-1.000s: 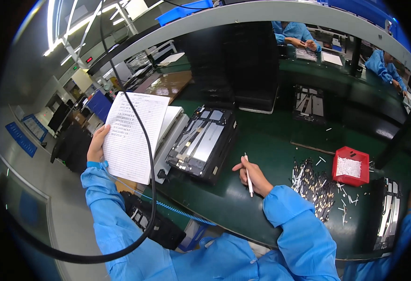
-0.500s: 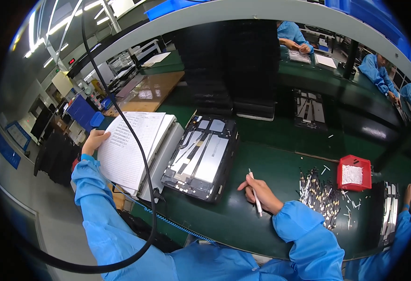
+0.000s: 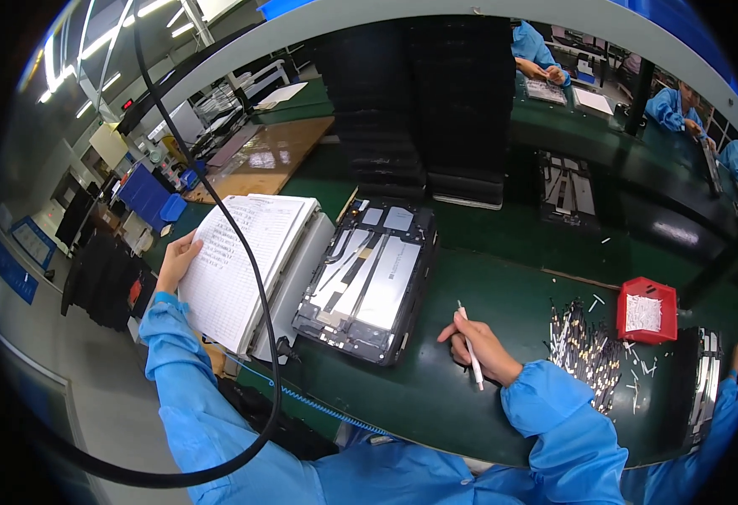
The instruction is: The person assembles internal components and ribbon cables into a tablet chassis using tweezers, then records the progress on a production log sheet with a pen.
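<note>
My left hand (image 3: 179,263) grips the left edge of a stack of printed form sheets (image 3: 238,265), thumb on top and the other fingers mostly hidden underneath. The sheets lie on a light-coloured box-like block beside an opened tablet (image 3: 367,282), whose silver battery and black inner parts face up. To the right of the tablet, just above the green table, my right hand (image 3: 488,349) is closed around a slim white pen (image 3: 474,364), its tip pointing away from me.
A pile of small black-and-white parts (image 3: 584,353) lies right of my right hand, near a red bin (image 3: 647,311) of white pieces. Tall black stacks (image 3: 461,109) stand behind the tablet. A black cable (image 3: 217,202) arcs across the view. Co-workers (image 3: 676,109) sit at far right.
The view has shifted slightly, so the table things sit a little further right. My left hand still holds the sheets and my right hand still holds the pen.
</note>
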